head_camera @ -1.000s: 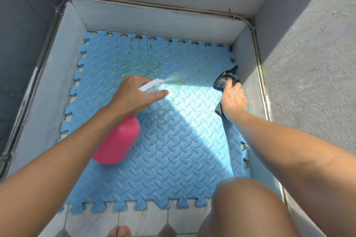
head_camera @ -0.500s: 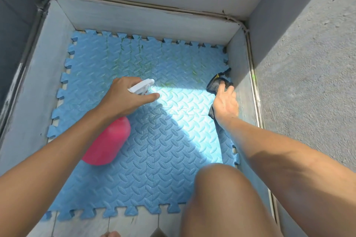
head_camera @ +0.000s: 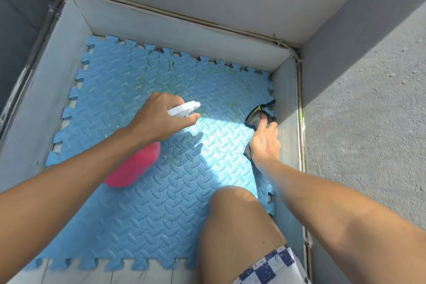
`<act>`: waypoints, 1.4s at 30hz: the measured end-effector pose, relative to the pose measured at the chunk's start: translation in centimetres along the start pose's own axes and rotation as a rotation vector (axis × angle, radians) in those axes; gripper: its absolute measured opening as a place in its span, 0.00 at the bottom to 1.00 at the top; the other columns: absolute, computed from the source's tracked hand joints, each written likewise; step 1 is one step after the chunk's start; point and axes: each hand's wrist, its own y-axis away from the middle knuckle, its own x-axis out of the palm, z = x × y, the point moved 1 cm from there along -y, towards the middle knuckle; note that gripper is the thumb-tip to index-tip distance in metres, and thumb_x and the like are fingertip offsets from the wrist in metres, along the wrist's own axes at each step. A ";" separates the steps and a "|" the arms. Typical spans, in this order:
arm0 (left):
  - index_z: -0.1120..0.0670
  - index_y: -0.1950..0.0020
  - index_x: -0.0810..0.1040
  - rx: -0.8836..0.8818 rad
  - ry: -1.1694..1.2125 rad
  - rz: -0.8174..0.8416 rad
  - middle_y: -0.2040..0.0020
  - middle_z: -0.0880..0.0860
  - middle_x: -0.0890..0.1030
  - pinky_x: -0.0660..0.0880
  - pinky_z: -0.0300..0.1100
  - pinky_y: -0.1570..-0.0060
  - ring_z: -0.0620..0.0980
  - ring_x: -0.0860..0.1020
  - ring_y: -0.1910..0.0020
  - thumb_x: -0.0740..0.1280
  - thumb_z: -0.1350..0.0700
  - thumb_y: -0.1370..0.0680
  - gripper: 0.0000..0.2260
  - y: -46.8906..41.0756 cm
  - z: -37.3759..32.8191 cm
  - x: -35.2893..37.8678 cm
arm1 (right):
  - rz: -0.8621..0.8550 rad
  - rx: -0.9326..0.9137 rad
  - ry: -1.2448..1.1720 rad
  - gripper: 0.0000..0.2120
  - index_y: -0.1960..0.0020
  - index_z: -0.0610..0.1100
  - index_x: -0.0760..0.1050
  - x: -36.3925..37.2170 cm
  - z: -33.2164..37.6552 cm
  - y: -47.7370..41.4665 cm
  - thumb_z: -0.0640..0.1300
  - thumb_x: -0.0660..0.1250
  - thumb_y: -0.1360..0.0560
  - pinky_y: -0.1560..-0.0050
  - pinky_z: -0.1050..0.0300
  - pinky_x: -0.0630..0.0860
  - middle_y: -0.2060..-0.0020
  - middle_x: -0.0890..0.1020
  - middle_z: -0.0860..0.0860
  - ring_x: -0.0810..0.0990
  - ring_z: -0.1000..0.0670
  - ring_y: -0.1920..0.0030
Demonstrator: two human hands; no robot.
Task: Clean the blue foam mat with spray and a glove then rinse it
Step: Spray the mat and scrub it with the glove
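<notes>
Mat (head_camera: 143, 210) on floor — left hand (head_camera: 159, 120) grips spray bottle (head_camera: 136, 168); right hand (head_camera: 265, 143) presses glove (head_camera: 257, 116) flat.

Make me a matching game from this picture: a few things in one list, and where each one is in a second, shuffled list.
Things:
1. pink plastic spray bottle
2. dark cloth glove with a yellow edge
3. blue foam puzzle mat
4. bare knee

Places:
A. under the right hand, by the right wall
B. covering the floor of the walled enclosure
C. gripped in the left hand
D. over the mat's near right part

Pairs: 1-C, 2-A, 3-B, 4-D
</notes>
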 end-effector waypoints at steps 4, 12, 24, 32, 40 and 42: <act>0.57 0.65 0.74 -0.070 0.020 -0.021 0.71 0.50 0.78 0.72 0.48 0.64 0.53 0.76 0.67 0.77 0.38 0.32 0.23 -0.5 0.8 -0.4 | 0.006 -0.052 -0.030 0.27 0.25 0.43 0.57 -0.8 -0.1 -0.7 0.33 0.57 0.23 0.47 0.41 0.76 0.40 0.68 0.40 0.73 0.37 0.40; 0.59 0.61 0.80 -0.238 0.065 -0.292 0.66 0.61 0.82 0.82 0.56 0.58 0.62 0.82 0.63 0.74 0.34 0.31 0.26 -0.5 2.9 -3.7 | -0.162 -0.035 -0.175 0.22 0.25 0.44 0.65 -2.9 5.2 -10.9 0.52 0.55 0.16 0.41 0.42 0.76 0.34 0.68 0.39 0.72 0.37 0.34; 0.56 0.58 0.79 -0.209 0.117 -0.111 0.61 0.57 0.79 0.82 0.45 0.68 0.46 0.76 0.67 0.79 0.44 0.30 0.18 -0.4 1.9 -3.5 | -0.245 -0.941 -0.120 0.21 0.26 0.49 0.73 0.3 14.8 -9.3 0.52 0.59 0.17 0.48 0.47 0.74 0.43 0.75 0.42 0.74 0.40 0.44; 0.56 0.60 0.76 -0.335 0.034 0.036 0.67 0.49 0.76 0.78 0.46 0.62 0.53 0.77 0.65 0.80 0.43 0.32 0.20 0.1 4.7 -1.9 | -0.430 -0.226 -0.245 0.20 0.30 0.45 0.76 -0.2 4.1 -14.6 0.46 0.60 0.19 0.45 0.48 0.72 0.44 0.75 0.35 0.75 0.35 0.43; 0.57 0.65 0.80 -0.388 0.071 0.037 0.73 0.55 0.77 0.70 0.38 0.70 0.46 0.75 0.76 0.80 0.42 0.31 0.20 7.5 7.4 -3.1 | -0.404 -0.209 -0.255 0.20 0.29 0.46 0.75 0.1 5.2 -13.3 0.48 0.60 0.19 0.43 0.48 0.71 0.43 0.74 0.35 0.73 0.35 0.41; 0.57 0.64 0.78 -0.322 0.084 0.121 0.73 0.50 0.76 0.68 0.40 0.68 0.44 0.71 0.73 0.80 0.44 0.31 0.20 8.2 7.4 -3.7 | -0.402 -0.223 -0.273 0.20 0.29 0.45 0.76 0.5 5.7 -12.4 0.48 0.60 0.19 0.44 0.47 0.71 0.43 0.74 0.35 0.74 0.35 0.41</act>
